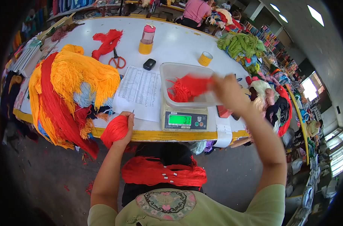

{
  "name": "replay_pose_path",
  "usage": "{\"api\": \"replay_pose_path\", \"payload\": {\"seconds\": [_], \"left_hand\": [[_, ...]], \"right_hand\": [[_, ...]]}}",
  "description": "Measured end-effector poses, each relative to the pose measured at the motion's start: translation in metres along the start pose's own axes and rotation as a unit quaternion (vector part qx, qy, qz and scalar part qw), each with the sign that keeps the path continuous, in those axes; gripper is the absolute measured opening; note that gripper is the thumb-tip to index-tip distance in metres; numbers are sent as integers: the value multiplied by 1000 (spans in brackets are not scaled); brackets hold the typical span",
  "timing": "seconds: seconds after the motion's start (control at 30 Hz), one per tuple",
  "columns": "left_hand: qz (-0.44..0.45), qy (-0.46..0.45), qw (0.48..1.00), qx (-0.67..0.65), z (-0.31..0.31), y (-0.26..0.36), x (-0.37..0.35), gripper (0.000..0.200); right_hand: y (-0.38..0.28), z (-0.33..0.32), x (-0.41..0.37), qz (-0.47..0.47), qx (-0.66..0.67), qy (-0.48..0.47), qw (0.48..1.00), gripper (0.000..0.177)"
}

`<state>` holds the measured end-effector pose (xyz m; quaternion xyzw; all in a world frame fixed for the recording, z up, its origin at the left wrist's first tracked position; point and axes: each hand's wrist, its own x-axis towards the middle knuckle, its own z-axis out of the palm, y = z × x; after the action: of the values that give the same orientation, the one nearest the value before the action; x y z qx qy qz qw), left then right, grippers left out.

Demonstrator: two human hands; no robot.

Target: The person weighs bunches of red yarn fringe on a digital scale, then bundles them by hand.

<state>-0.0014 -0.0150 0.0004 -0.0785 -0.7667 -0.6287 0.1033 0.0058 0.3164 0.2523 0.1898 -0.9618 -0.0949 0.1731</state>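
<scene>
My left hand [127, 128] is closed round a bundle of red yarn [115, 132] at the table's front edge, with a thin pointed item sticking up beside the fingers. My right hand [228, 92], smeared by motion, is over the right side of a clear plastic tub [171, 67]. Red yarn [181, 90] lies in the tub and stretches toward that hand; whether the fingers hold it is blurred. Under the tub stands a digital scale [184, 119] with a lit green display. Across my lap lies a red yarn hank [160, 171] with small white tags.
Yellow and red yarn [73, 75] is heaped at the left. Printed sheets [138, 88], orange-handled scissors [117, 61], a black object [149, 64], a pink-topped bottle [147, 37] and a tape roll [205, 58] lie beyond. Green yarn [241, 47] is at right; a person [196, 13] is behind.
</scene>
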Motion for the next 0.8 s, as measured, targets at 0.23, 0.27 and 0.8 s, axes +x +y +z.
{"api": "replay_pose_path", "payload": {"seconds": [0.23,0.27,0.8], "left_hand": [[38,10,999,23,2,1,-2,15],[40,12,999,34,3,1,-2,15],[47,12,993,107,1,10,-6,14]], "right_hand": [[-44,60,-107,23,121,137,983,46],[-48,63,-118,61,155,137,976,51],[-48,60,-136,123,214,182,952,49]]}}
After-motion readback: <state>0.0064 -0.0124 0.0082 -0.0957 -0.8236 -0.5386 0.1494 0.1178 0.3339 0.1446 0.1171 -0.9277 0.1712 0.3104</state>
